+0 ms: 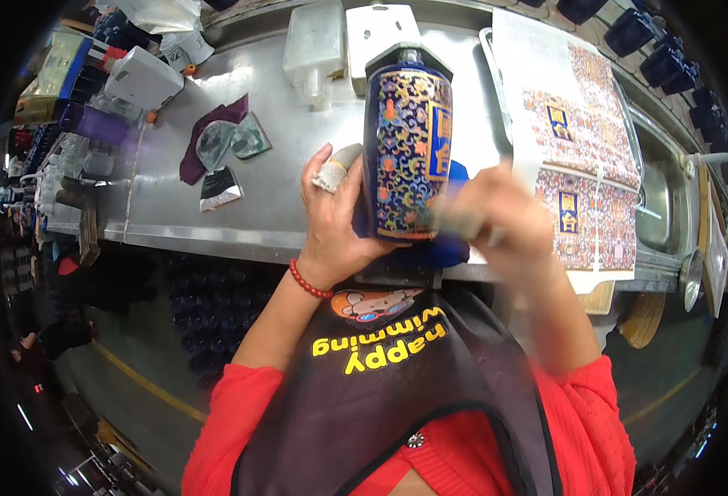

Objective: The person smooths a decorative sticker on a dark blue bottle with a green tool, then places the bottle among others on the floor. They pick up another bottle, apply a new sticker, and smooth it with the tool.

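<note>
A dark blue bottle [405, 157] with a colourful scrolling floral pattern and a blue-and-gold label panel stands before me, its neck pointing away. My left hand [336, 217] is wrapped around its left side and lower end. Pale cloth [336, 169] covers one finger of that hand, and a red bead bracelet circles the wrist. At the lower right of the bottle, by the label's bottom, is my right hand [508, 211], blurred by motion. Its fingers look curled. Something greyish [460, 218] shows at its fingertips against the bottle; its kind is too smeared to tell.
Patterned printed sheets [583, 157] lie stacked on the right, before a metal sink [660, 190] with a white tap. Left on the steel table [256, 66] are cloth or foil scraps [223, 140]. A translucent bottle [314, 50] and white box [380, 25] lie beyond.
</note>
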`<state>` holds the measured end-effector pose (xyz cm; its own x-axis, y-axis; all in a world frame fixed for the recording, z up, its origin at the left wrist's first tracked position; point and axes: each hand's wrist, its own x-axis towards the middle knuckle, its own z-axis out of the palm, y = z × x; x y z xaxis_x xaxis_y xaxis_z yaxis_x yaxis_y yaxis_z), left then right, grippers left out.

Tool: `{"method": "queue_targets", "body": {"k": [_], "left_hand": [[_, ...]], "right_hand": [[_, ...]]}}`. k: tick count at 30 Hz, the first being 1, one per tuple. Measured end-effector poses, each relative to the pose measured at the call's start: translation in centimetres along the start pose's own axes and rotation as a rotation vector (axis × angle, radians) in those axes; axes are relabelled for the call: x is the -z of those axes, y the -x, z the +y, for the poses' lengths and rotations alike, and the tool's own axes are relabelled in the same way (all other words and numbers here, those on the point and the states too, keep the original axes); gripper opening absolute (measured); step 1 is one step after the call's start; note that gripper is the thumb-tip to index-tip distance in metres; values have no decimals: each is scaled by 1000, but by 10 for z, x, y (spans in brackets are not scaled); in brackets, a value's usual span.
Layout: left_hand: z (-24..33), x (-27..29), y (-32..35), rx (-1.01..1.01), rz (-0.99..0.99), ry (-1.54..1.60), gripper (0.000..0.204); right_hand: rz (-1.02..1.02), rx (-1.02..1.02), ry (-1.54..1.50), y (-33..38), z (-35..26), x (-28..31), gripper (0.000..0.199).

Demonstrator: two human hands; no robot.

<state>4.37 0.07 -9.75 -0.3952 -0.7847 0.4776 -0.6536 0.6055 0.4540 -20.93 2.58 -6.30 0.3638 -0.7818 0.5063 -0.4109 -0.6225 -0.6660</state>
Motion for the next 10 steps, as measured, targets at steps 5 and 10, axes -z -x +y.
{"method": "queue_targets", "body": {"k": [5,10], "left_hand": [[-4,4,-3,-67,-134,9,101],[-10,-2,-3,-91,-99,30,106]], "right_hand": [[-155,343,16,18,-10,-13,29],[134,17,210,22,6,-6,38]]}}
